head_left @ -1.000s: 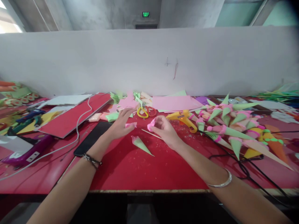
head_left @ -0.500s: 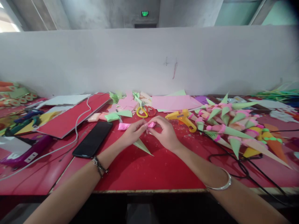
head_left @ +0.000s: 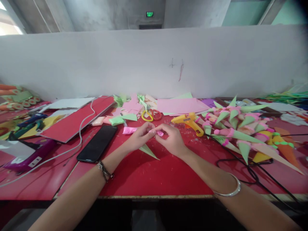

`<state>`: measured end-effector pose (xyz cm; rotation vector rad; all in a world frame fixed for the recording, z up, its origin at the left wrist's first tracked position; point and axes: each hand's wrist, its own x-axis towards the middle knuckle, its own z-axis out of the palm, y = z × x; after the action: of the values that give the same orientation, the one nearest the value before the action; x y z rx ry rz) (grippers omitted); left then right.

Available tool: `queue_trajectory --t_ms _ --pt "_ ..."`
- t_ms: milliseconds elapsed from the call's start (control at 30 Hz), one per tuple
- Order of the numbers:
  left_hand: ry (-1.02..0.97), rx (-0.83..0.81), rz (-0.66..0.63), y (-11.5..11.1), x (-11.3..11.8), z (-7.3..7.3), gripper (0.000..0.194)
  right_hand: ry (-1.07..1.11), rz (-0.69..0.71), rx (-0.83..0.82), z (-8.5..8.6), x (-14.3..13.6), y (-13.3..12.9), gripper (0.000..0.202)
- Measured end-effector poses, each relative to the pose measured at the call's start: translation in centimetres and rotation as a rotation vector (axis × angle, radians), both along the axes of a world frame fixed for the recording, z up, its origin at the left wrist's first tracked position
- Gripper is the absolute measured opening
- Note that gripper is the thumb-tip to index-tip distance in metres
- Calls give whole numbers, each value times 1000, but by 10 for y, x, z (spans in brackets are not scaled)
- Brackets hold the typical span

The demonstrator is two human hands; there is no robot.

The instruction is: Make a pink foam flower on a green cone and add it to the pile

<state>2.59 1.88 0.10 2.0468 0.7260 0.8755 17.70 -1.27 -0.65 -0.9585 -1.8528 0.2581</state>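
My left hand point(head_left: 139, 137) and my right hand point(head_left: 172, 138) meet fingertip to fingertip above the red table. Both are closed in a pinch around a small soft pink piece, like modelling clay point(head_left: 159, 133), partly hidden by the fingers. Behind my left fingers lies a pink packet point(head_left: 129, 130). A pale green paper cone point(head_left: 149, 151) points toward me on the table below the hands, its wide end covered by my left hand. Just right of my right hand rests a yellow glue gun point(head_left: 189, 122).
A black phone point(head_left: 97, 143) lies left of my left wrist. Scissors with yellow and red handles point(head_left: 151, 115) sit beyond the hands, near paper scraps point(head_left: 131, 106). At right are a heap of pink and green paper cones point(head_left: 237, 125) and a black cord point(head_left: 250, 175). A white partition point(head_left: 120, 64) stands behind.
The fingers have shifted slightly around the pink piece, and more of it shows by my right hand. The whole view has moved a little; the items on the table lie as before.
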Motion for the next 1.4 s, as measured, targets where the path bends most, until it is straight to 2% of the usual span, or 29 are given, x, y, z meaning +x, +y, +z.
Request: queue_trajectory --t_ms 133,233,300,367,433,533,667,800,933,1033,1133,1233,1300,1400 --pt "167 152 13 0 -5 1 25 -19 41 23 2 0 -1 6" --pt "190 169 16 0 -5 2 29 -15 39 49 5 -1 -2 6" --pt "135 109 -9 1 -6 3 31 15 10 47 6 -1 -4 5" --pt "-5 27 18 6 -8 5 29 69 -32 37 6 0 -4 4" --pt "-177 -16 123 14 -15 7 28 157 -54 10 5 2 -3 4" --pt "-304 -21 253 31 -28 8 23 303 3 -108 2 5 0 9" --pt "-319 -58 303 42 -36 3 7 302 93 -259 0 6 4 21" --pt "-278 -57 313 37 -31 -3 5 241 62 -291 1 4 4 13" --pt "-279 -35 320 31 -27 -3 18 269 162 -373 2 3 4 22" --pt "-300 -50 303 29 -26 -2 27 199 209 -439 2 3 1 26" --pt "-329 -82 266 30 -24 -2 23 96 137 -347 3 4 -1 37" --pt "-356 -102 246 31 -23 -4 13 76 71 -217 4 4 -1 29" --pt "-358 -115 246 32 -22 -6 13 59 88 -153 4 3 1 18" --pt "-357 -130 252 32 -23 -8 13 68 142 -137 2 2 4 25"
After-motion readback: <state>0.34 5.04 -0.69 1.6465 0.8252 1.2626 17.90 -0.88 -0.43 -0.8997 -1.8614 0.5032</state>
